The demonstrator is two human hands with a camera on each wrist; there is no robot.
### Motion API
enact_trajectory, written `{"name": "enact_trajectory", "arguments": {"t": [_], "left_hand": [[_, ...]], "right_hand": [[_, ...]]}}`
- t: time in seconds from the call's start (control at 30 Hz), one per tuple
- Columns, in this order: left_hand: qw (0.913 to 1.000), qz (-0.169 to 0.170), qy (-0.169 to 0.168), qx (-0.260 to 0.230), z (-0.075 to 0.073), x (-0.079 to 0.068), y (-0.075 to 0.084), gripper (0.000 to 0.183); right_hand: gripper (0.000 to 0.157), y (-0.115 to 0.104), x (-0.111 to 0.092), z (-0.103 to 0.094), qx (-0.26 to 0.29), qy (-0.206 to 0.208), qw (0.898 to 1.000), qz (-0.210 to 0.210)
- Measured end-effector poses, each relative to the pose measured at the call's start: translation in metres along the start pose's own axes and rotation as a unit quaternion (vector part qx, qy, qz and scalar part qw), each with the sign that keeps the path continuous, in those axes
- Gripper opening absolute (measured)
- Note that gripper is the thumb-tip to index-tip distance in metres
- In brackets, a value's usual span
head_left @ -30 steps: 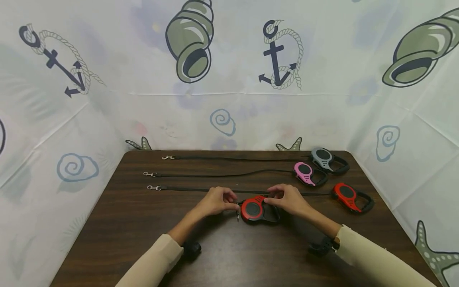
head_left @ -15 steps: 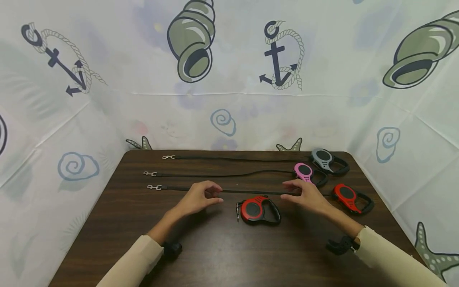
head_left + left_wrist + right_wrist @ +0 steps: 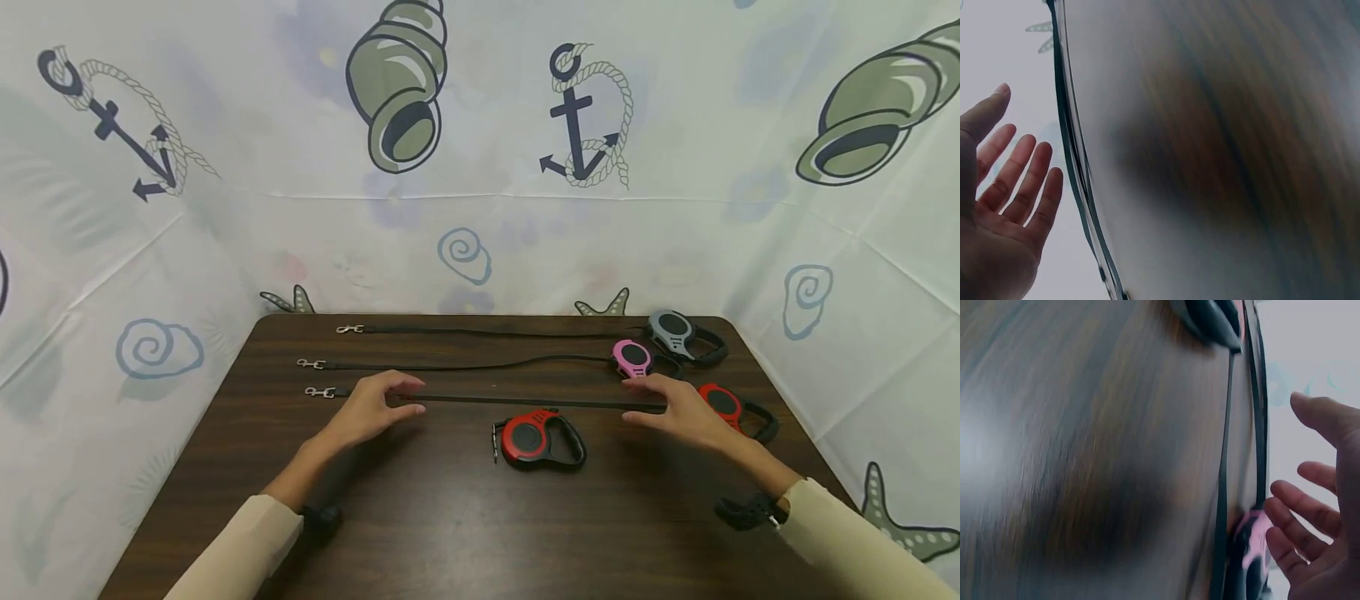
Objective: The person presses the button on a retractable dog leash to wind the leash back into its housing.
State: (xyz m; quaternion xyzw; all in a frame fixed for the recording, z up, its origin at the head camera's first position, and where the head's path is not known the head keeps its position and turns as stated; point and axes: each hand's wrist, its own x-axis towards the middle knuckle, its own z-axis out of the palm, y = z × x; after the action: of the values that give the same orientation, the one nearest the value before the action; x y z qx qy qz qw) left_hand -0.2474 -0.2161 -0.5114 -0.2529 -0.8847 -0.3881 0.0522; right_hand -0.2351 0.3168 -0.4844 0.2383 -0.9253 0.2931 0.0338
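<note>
Both hands are raised over the table with nothing in them. My left hand (image 3: 377,408) has its fingers apart and hovers near the metal clip (image 3: 320,392) of the nearest stretched-out leash strap (image 3: 525,402). My right hand (image 3: 678,408) is held over the other end of that strap, partly covering its red leash handle (image 3: 722,403). Between the hands lies a red and black retractable leash (image 3: 528,437), wound in, its clip (image 3: 495,443) at the left side. In the right wrist view, loose, slightly bent fingers appear beside the pink leash (image 3: 1257,540).
Farther back, a pink retractable leash (image 3: 632,358) and a grey one (image 3: 671,332) lie with straps drawn out leftward to metal clips. The dark wooden table (image 3: 480,533) ends at a patterned cloth wall (image 3: 525,250) on the back and sides.
Both hands have let go of the central red retractable leash and moved apart, left hand to the left, right hand to the right. The leash stays on the table.
</note>
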Motion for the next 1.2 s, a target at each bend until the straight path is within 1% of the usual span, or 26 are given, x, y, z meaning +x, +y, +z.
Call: {"name": "enact_trajectory", "arguments": {"t": [0.17, 0.27, 0.37, 0.5, 0.67, 0.77, 0.93, 1.1, 1.2], "left_hand": [[0.9987, 0.018, 0.023, 0.041, -0.017, -0.009, -0.013, 0.045], [0.9972, 0.023, 0.034, 0.063, -0.029, -0.015, -0.021, 0.046], [0.9959, 0.021, 0.038, 0.08, -0.038, -0.021, -0.031, 0.047], [0.9945, 0.023, 0.043, 0.092, -0.047, -0.027, -0.042, 0.048], [0.9928, 0.021, 0.042, 0.11, -0.058, -0.031, -0.05, 0.049], [0.992, 0.018, 0.037, 0.12, -0.064, -0.034, -0.055, 0.05], [0.9911, 0.018, 0.039, 0.126, -0.072, -0.038, -0.063, 0.051], [0.9903, 0.019, 0.041, 0.132, -0.078, -0.041, -0.069, 0.053], [0.99, 0.017, 0.039, 0.135, -0.081, -0.041, -0.072, 0.053]], "right_hand": [[0.058, 0.011, -0.01, -0.013, -0.038, 0.011, 0.999, -0.02], [0.058, 0.018, -0.015, -0.022, -0.056, 0.011, 0.998, -0.03], [0.056, 0.029, -0.018, -0.029, -0.075, 0.025, 0.995, -0.058], [0.055, 0.042, -0.023, -0.037, -0.105, 0.051, 0.989, -0.088], [0.056, 0.05, -0.033, -0.047, -0.134, 0.063, 0.986, -0.074], [0.055, 0.056, -0.041, -0.053, -0.131, 0.074, 0.986, -0.072], [0.054, 0.067, -0.055, -0.058, -0.125, 0.09, 0.985, -0.078], [0.055, 0.079, -0.064, -0.062, -0.128, 0.105, 0.982, -0.09], [0.055, 0.085, -0.068, -0.065, -0.132, 0.108, 0.982, -0.087]]}}
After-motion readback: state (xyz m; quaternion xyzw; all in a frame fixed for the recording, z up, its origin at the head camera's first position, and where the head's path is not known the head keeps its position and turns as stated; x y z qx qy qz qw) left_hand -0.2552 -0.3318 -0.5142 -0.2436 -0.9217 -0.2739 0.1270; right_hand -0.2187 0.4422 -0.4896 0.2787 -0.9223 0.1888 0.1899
